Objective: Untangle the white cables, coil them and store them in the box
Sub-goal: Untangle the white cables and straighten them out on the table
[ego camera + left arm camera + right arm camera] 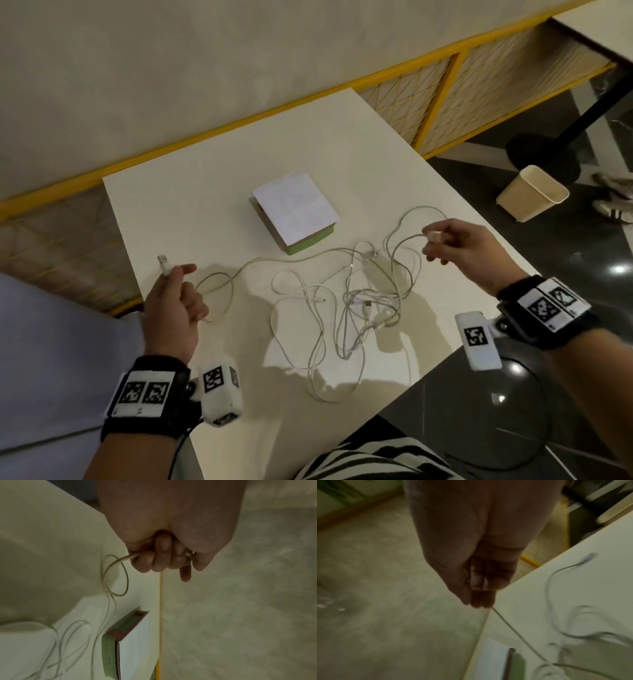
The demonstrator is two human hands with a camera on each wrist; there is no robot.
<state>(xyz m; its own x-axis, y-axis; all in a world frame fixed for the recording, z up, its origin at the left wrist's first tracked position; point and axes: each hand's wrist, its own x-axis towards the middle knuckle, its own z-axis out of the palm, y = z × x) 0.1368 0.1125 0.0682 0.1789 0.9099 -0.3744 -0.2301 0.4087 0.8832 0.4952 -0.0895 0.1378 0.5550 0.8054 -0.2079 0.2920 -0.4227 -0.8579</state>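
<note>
Several white cables (pixel 346 301) lie tangled on the white table (pixel 191 212), in front of a green box (pixel 301 245) whose white lid (pixel 296 207) stands open. My left hand (pixel 174 298) is raised at the table's left and grips one cable near its USB plug (pixel 163 263), which sticks up past the thumb. In the left wrist view the fingers (pixel 157 559) curl round that cable (pixel 113 566). My right hand (pixel 459 246) is lifted at the right and pinches another cable's plug end (pixel 435 236); its cable (pixel 518 634) runs taut down to the tangle.
The table's near right edge drops to a dark glossy floor. A cream waste bin (pixel 532 192) and a black table base (pixel 541 154) stand on the floor at the right, with shoes (pixel 613 202) beyond. A yellow-framed mesh partition (pixel 445 92) runs behind the table.
</note>
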